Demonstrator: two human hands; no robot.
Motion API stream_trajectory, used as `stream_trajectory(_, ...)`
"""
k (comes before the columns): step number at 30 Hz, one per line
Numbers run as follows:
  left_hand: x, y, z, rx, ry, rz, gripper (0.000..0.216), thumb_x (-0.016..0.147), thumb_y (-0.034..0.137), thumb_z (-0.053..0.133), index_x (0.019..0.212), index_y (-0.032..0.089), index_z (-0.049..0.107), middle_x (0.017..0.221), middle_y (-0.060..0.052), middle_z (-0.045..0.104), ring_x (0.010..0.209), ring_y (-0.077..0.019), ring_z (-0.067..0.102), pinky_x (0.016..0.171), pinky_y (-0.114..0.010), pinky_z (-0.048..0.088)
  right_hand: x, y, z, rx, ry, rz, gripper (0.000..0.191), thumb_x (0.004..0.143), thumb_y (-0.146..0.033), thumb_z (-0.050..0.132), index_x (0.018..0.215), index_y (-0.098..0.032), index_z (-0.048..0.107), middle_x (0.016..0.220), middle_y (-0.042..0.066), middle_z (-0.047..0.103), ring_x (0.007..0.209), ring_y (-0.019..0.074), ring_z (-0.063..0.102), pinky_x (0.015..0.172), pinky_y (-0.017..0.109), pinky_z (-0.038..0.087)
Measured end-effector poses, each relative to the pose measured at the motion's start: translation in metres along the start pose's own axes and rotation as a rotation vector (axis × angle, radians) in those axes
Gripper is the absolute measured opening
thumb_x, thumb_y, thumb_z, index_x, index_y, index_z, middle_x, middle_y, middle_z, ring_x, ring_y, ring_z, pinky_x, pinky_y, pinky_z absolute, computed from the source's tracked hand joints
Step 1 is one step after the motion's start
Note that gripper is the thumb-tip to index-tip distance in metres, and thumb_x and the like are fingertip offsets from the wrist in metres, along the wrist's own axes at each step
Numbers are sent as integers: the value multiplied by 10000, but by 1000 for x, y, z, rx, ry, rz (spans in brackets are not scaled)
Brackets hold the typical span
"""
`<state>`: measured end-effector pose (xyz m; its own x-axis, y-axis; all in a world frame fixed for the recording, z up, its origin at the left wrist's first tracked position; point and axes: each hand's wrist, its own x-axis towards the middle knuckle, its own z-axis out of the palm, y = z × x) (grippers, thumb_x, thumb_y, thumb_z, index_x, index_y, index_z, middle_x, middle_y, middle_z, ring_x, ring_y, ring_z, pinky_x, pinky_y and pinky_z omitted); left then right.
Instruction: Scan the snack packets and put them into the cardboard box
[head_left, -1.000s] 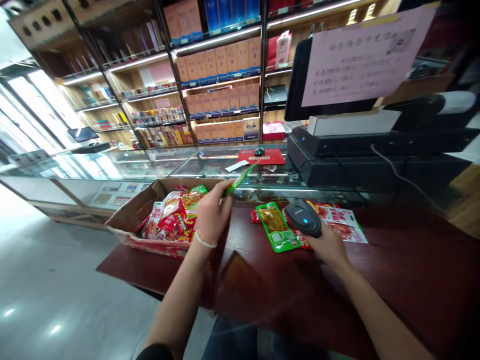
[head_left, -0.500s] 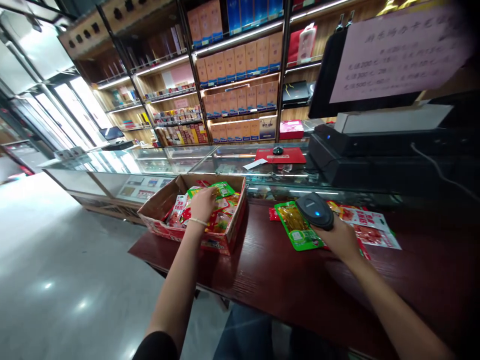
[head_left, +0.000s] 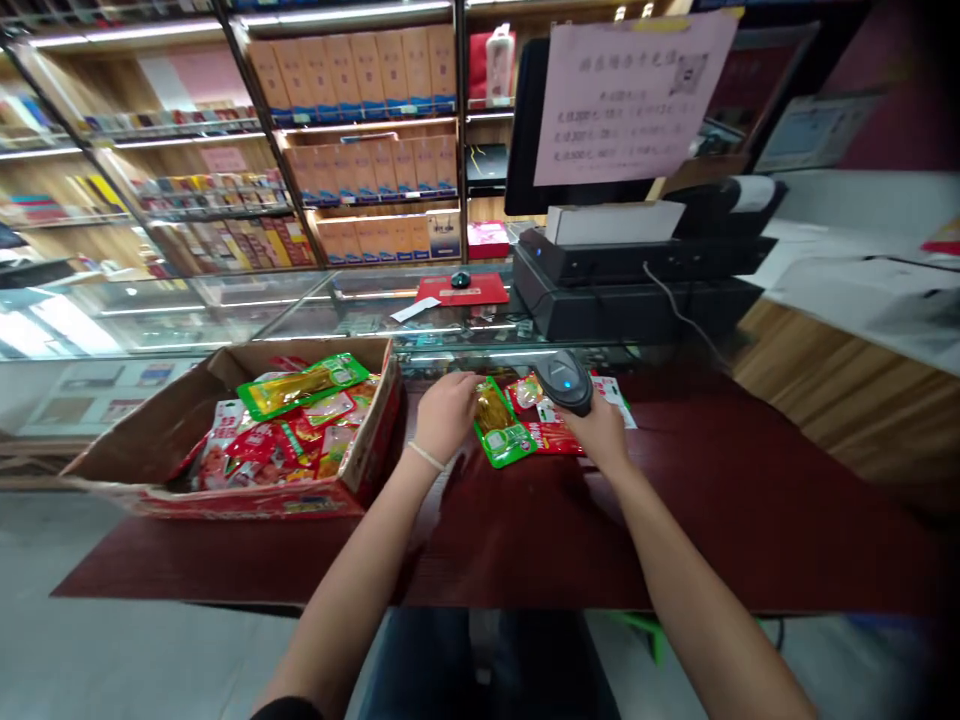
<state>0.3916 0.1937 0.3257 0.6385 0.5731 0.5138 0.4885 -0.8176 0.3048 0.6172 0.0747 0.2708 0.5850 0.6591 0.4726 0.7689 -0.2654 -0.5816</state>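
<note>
My right hand (head_left: 600, 432) is wrapped round a black barcode scanner (head_left: 564, 382), which shows a blue light and is held above several snack packets. My left hand (head_left: 446, 415) has its fingers curled at the upper left edge of a green snack packet (head_left: 505, 428) on the dark red tabletop; the fingertips are partly hidden. Red snack packets (head_left: 556, 438) and a white-and-red one (head_left: 611, 392) lie beneath and beyond the scanner. To the left, an open cardboard box (head_left: 315, 500) holds many red packets, with another green packet (head_left: 304, 387) lying on top.
Behind the tabletop (head_left: 675, 520) runs a glass display counter (head_left: 352, 310) with a red mouse pad (head_left: 480, 290) on it. A monitor with a pink paper sign (head_left: 630, 110) stands above a black cash drawer (head_left: 637, 305). Shelves of boxes (head_left: 367, 165) line the wall.
My left hand has left the box and moved right to the green packet on the table. My right hand still holds the scanner. The view has turned right.
</note>
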Motion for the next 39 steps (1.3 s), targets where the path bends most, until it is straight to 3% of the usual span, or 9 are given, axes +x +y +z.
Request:
stream_trajectory(5,-1,-18,84,-85,-135,0,272,887,177,527,1110,214,678,1093,-92,679,1030,-236,606,910,-353,488,3,11,-1,24,26,64,472,744,-458,645,1143,-204,655,920,112,744,883,297,686,689,339,492)
stream_trajectory(9,-11,-37,110,-120,-148,200,371,901,112,446,1184,226,657,1154,-83,648,1086,-228,539,975,-381,450,2,11,2,-15,7,58,552,739,-470,653,1230,-220,616,933,104,744,866,293,688,699,354,501)
stream_trajectory(14,-19,-49,115,-113,-213,285,594,829,41,443,1383,247,501,1390,-78,511,1208,-242,437,1072,-434,368,1,13,4,-50,-9,59,548,753,-447,638,1256,-232,607,936,99,747,864,294,693,706,360,510)
stream_trajectory(17,-19,-50,115,-102,-249,280,658,784,41,479,1401,269,481,1417,-68,481,1226,-258,414,1080,-459,352,1,15,5,-34,-8,72,543,757,-449,637,1254,-232,607,968,99,745,888,293,692,718,357,513)
stream_trajectory(26,-13,-51,102,-166,-188,334,262,935,264,495,1115,247,686,1102,-76,661,1024,-214,551,905,-374,471,-1,9,5,-23,-3,108,506,735,-441,656,1196,-233,631,941,89,746,896,280,686,737,351,513)
stream_trajectory(30,-15,-44,98,-136,-104,332,235,948,295,475,916,213,693,907,-72,678,913,-202,594,835,-363,487,-2,10,7,-1,12,102,489,735,-434,657,1181,-234,634,979,91,744,908,271,683,745,345,509)
stream_trajectory(32,-16,-40,95,-160,-38,331,214,945,289,479,897,213,673,906,-71,684,940,-206,606,860,-378,487,-2,11,7,7,24,106,502,734,-436,657,1188,-225,631,982,99,742,904,276,684,742,348,507)
stream_trajectory(36,-19,-34,88,-426,173,191,157,944,244,468,936,207,620,1181,-79,663,1195,-218,555,1039,-443,413,-2,12,5,39,52,114,501,732,-481,650,1152,-209,643,979,108,738,911,287,681,739,353,504)
stream_trajectory(39,-17,-31,87,-788,353,-162,122,914,227,507,994,205,597,1210,-73,655,1209,-220,561,1062,-435,395,-1,13,4,76,53,112,483,730,-495,642,1115,-203,659,950,108,738,896,290,680,731,356,503)
